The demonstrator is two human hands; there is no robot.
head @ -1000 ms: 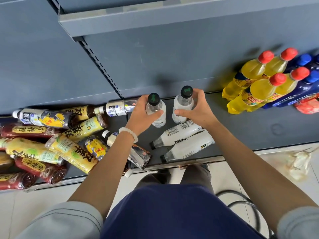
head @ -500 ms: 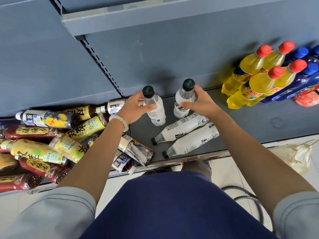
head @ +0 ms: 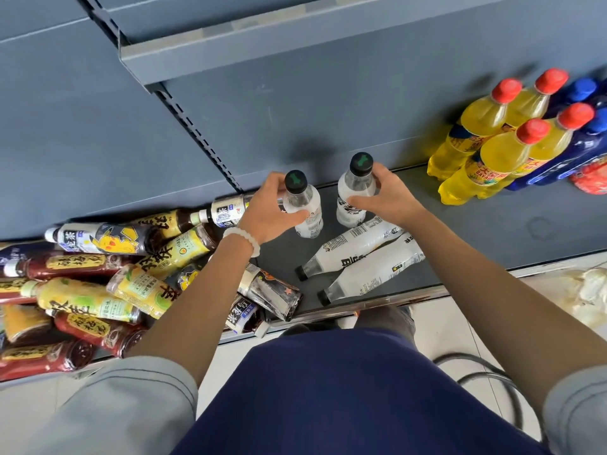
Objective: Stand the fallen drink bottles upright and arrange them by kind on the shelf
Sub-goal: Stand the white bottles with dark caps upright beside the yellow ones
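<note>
Two white bottles with black caps stand upright on the dark bottom shelf (head: pixel 492 224). My left hand (head: pixel 267 208) grips the left white bottle (head: pixel 303 205) around its shoulder. My right hand (head: pixel 384 198) grips the right white bottle (head: pixel 356 188) the same way. Two more white bottles (head: pixel 351 251) (head: pixel 371 270) lie on their sides just in front, near the shelf's front edge. A jumble of fallen tea and red drink bottles (head: pixel 131 274) covers the left part of the shelf.
Yellow bottles with red caps (head: pixel 492 149) stand upright at the right, with blue bottles (head: pixel 578 139) behind them. An upper shelf (head: pixel 262 37) juts out overhead. A dark fallen bottle (head: pixel 272 290) lies by my left forearm. A cable (head: pixel 476 372) loops on the floor.
Both hands keep hold of the two upright white bottles; the bottles stand slightly further apart and straighter than a second ago. The view has tilted a little.
</note>
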